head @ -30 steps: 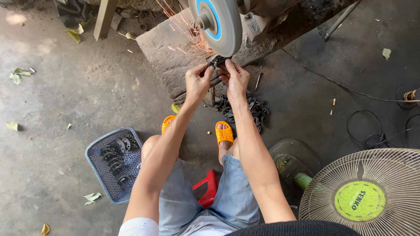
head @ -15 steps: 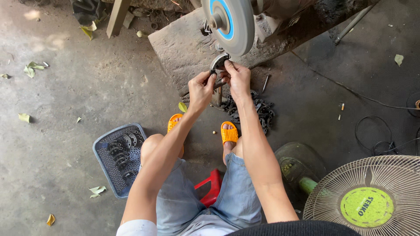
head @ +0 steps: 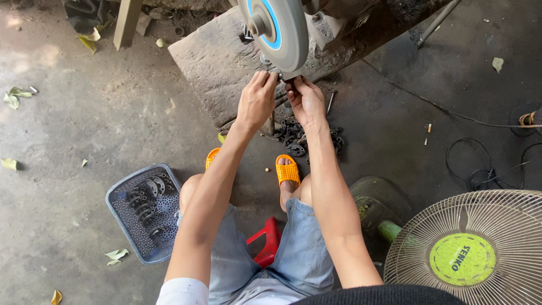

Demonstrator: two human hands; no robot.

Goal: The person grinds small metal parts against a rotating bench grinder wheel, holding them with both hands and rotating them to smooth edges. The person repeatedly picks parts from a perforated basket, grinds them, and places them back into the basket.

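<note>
Here both hands, left (head: 257, 99) and right (head: 305, 100), pinch a small metal part (head: 284, 78) against the grinding wheel (head: 276, 31).

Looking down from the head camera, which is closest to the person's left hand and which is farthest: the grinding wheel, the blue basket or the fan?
From the left hand:
1. Grinding wheel, just above the fingers.
2. Blue basket, on the floor, lower left.
3. Fan, lower right corner.

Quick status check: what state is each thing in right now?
Grinding wheel: upright, no sparks visible.
Metal part: held at the wheel's lower edge.
Left hand: gripping the part.
Right hand: gripping the part.
Basket: partly filled with metal parts.
Fan: blades hidden, cannot tell.
</note>
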